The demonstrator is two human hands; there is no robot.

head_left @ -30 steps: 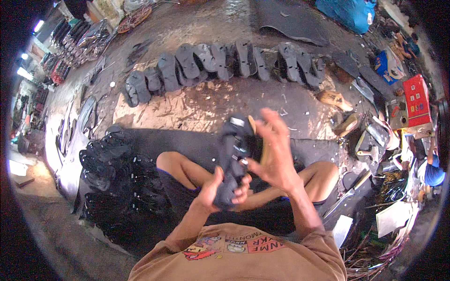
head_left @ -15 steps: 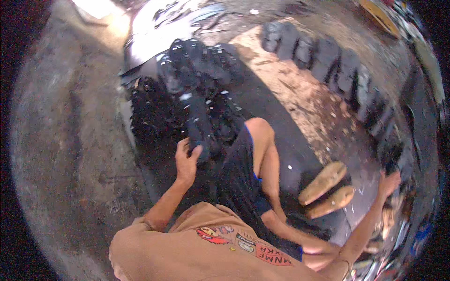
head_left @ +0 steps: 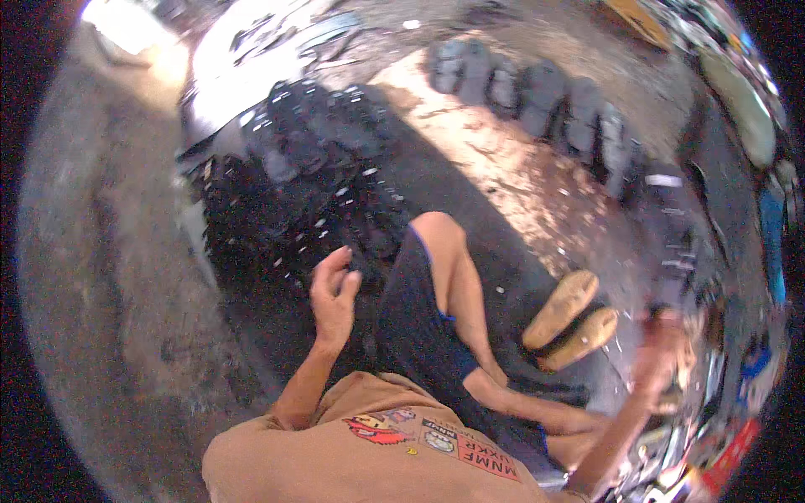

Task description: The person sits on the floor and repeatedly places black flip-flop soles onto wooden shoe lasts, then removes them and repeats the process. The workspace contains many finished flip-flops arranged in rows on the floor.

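Observation:
My left hand point(head_left: 334, 298) hovers at the near edge of a heap of black sandals point(head_left: 314, 134), thumb and fingers apart and nothing between them. Far to the right, my right hand point(head_left: 662, 339) is blurred but closed on the near end of a long dark sandal point(head_left: 667, 235) with a white patch at its far end. Two pale, foot-shaped shoe lasts point(head_left: 560, 310) lie side by side between my bent leg and my right hand. Darkness hides the detail of the nearer sandals in the heap.
A curved row of grey-black sandals point(head_left: 541, 99) stretches along the upper right, beyond a sunlit strip of floor point(head_left: 486, 134). My bare leg point(head_left: 453, 268) bends up between the heap and the lasts. Mixed clutter crowds the right edge. Concrete floor point(head_left: 126, 277) spreads at left.
The dark sandal at my left hand has left its fingers, which are now parted. My right hand has come inward and nearer, with a long dark sandal now showing in it. The view has shifted slightly.

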